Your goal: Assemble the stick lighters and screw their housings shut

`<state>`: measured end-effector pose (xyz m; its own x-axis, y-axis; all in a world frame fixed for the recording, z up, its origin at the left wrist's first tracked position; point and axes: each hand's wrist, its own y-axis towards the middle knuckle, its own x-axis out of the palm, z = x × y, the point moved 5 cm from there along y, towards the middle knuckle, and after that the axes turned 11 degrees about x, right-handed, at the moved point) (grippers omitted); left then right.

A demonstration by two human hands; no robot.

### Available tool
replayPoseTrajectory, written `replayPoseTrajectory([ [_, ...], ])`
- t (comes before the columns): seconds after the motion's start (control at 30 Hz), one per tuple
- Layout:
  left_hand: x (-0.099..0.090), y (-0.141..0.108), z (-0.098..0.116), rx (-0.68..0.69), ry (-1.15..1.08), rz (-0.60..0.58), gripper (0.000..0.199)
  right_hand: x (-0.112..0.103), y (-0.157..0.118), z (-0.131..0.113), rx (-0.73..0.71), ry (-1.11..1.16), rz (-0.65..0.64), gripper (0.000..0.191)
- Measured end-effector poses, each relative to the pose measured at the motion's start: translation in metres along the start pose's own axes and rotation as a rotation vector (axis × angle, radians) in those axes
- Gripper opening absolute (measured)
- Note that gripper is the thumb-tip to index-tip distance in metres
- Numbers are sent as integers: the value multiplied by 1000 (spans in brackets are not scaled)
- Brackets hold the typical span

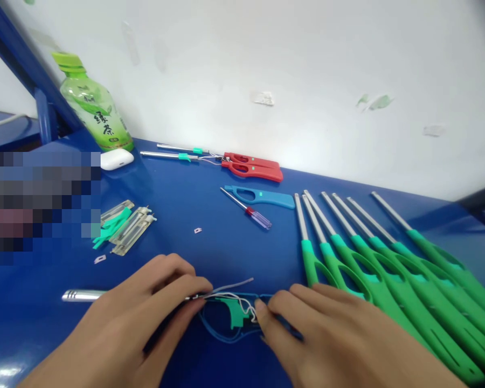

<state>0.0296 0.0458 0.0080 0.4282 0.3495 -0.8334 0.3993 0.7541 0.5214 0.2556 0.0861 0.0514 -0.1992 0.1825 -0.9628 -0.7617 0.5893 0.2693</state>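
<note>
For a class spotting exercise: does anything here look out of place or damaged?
The wall bears ragged patches, perhaps torn stickers. The bottle, back left on the table, seems out of place near loose parts. No spill shows.

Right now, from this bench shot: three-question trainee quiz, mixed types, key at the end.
1. True or false: the screwdriver lies on the table, out of anyone's grip.

2. Multiple choice: what colour are the handles of the lighters lined up on the right?
A. Red
B. Green
C. Yellow

3. Fill in the blank: the end of the silver tube sticks out past the ____ hand.

Key:
1. True
2. B
3. Left hand
</note>
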Motion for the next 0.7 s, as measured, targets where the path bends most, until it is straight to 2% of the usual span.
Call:
replayPoseTrajectory([
  [0.1, 3, -1, 0, -17, -14, -17, 31, -2, 5, 7, 41, 75, -5, 22],
  [0.23, 4, -4, -1, -50, -92, -40, 30, -5, 21, 12, 70, 130, 29, 10],
  [0.37, 1, -6, 0, -40, -120, -28, 30, 3, 32, 10, 38, 221, -112, 16],
  [0.5, 3, -6, -1, -34, -115, -32, 33, 5, 31, 8, 33, 245, -160, 18],
  [0.7, 5, -5, -1, -21, -126, -66, 34, 8, 29, 8, 64, 263, -138, 17],
])
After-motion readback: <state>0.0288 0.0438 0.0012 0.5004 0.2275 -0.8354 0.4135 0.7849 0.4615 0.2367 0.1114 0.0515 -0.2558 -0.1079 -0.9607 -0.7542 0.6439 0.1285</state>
